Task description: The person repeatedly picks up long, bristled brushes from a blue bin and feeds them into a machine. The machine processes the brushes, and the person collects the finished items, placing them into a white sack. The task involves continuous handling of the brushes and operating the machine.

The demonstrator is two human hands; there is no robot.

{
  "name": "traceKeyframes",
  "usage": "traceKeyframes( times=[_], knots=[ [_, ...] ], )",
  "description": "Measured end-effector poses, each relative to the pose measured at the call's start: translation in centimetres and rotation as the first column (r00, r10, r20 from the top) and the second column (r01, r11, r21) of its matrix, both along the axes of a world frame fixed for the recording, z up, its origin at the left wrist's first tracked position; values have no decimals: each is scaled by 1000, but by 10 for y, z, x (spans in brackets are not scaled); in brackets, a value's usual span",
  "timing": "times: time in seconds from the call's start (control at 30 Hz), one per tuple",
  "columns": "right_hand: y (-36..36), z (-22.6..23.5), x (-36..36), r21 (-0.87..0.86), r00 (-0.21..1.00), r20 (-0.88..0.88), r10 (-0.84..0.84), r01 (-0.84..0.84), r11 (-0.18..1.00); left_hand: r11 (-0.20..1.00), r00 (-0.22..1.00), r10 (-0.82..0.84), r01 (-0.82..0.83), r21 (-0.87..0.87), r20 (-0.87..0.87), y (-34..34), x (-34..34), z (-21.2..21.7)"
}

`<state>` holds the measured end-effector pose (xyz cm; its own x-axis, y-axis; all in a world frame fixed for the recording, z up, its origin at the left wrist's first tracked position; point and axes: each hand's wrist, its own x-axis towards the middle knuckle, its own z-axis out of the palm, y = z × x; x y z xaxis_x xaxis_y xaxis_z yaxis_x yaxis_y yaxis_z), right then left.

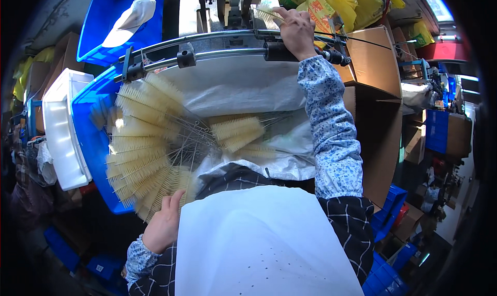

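Note:
My right hand reaches to the far side, by the machine, and its closed fingers hold a bristle brush with pale bristles. My left hand is low on the left, at the near edge of a fanned pile of similar brushes. Its visible fingers are stretched out and touch or nearly touch the bristles; the rest of them are hidden. The pile's twisted wire stems, some with looped ends, point toward the middle. Several more brushes lie on a white plastic sheet, their stems pointing right.
A metal machine with a curved double rail spans the far side. Blue bins and a white tray stand left. An open cardboard box is beside my right arm, with yellow bags behind it.

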<state>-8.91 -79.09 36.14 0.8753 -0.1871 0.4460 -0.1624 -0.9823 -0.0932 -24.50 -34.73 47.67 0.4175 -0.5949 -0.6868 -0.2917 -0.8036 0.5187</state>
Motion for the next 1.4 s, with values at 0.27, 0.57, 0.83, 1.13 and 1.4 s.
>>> traceKeyframes(
  times=[0.27,0.57,0.83,1.13,1.4],
  knots=[
    [0,-2,16,-39,999,-48,12,-14,999,937,937,346,-344,-54,41,-6,7,19],
    [-3,-5,15,-2,995,-98,-14,14,1000,898,799,357,-151,-414,484,-10,19,16],
    [-13,-13,31,-18,997,-40,61,-61,998,782,727,474,-89,-617,497,-24,40,20],
    [-25,-19,27,-147,996,85,31,-18,989,538,878,334,122,-834,343,-25,57,37],
    [-61,-22,-9,160,984,-40,-175,179,971,229,781,611,-14,-973,133,-13,70,38]
  ],
)
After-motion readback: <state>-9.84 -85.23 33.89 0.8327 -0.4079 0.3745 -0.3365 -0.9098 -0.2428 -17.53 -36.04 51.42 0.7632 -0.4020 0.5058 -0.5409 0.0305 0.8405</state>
